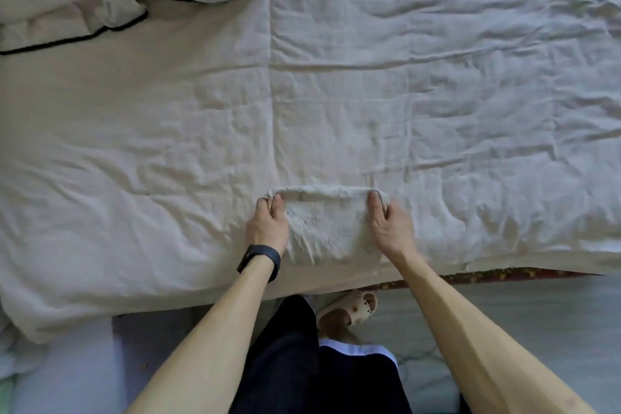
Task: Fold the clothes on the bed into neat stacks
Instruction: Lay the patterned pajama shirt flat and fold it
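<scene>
A small pale garment (327,225) with a faint grey print lies on the bed near its front edge, partly folded. My left hand (268,225) pinches its upper left corner, thumb on top. My right hand (389,225) pinches the upper right corner the same way. The top edge of the cloth is stretched taut between both hands and slightly lifted off the cover. The lower part of the garment rests on the bed between my wrists.
A wrinkled white duvet (369,77) covers the bed. Pillows (67,0) with dark piping lie at the far left. The bed's front edge (504,270) runs below my hands. On the floor are my leg and a beige slipper (353,307).
</scene>
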{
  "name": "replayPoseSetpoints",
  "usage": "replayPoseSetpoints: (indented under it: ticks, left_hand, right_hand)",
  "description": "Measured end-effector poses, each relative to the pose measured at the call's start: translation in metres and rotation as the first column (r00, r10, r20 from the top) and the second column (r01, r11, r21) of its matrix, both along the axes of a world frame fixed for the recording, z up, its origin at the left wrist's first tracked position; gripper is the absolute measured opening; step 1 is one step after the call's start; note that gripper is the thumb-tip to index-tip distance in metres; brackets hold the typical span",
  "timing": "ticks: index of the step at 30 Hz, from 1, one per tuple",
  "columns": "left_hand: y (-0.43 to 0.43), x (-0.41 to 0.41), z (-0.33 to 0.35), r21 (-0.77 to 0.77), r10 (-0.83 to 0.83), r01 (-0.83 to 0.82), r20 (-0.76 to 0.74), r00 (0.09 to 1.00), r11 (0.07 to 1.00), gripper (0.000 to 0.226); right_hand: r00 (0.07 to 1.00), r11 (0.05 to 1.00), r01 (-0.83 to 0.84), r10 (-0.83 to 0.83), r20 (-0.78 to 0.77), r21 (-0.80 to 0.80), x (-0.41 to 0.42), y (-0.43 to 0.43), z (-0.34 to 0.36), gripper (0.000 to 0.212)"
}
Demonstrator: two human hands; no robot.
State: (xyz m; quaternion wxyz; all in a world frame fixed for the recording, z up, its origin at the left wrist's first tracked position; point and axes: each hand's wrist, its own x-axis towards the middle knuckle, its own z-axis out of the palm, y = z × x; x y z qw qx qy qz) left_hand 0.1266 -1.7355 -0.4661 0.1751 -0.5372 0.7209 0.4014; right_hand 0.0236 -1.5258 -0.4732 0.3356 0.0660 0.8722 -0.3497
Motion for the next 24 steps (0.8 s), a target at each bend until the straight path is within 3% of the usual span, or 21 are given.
replayPoseSetpoints:
  ticks: [4,10,14,18,21,24]
  left_hand:
    - [-0.004,-0.004,-0.029,-0.108,-0.008,0.021,0.122,0.992,0.994,0.049]
    - [0.007,0.000,-0.056,-0.241,-0.021,0.048,0.115,0.993,0.969,0.047]
    - [0.017,-0.003,-0.035,-0.343,0.142,-0.093,0.120,0.983,0.935,0.050]
    - [0.010,-0.003,-0.017,-0.026,0.299,-0.298,0.107,0.948,0.954,0.055]
    - [-0.006,-0.001,-0.018,0.201,0.297,-0.296,0.026,0.954,0.934,0.046]
    - [-0.018,0.007,-0.028,0.263,0.273,-0.248,-0.060,0.960,0.932,0.033]
  right_hand:
    - [0.999,0.981,0.030,-0.033,0.008,0.190,0.001,-0.011,-0.032,0.068]
    - [0.997,0.939,-0.061,0.074,-0.027,0.339,0.004,-0.017,-0.061,0.073]
    - [0.990,0.940,0.130,-0.141,0.013,0.316,0.009,-0.017,-0.047,0.076]
    - [0.898,0.955,0.298,-0.276,0.343,-0.011,-0.004,0.003,-0.031,0.093]
    - [0.832,0.940,0.299,-0.172,0.527,-0.166,-0.019,0.017,-0.028,0.070]
    - [0.816,0.920,0.292,-0.096,0.571,-0.261,-0.025,0.018,-0.031,0.057]
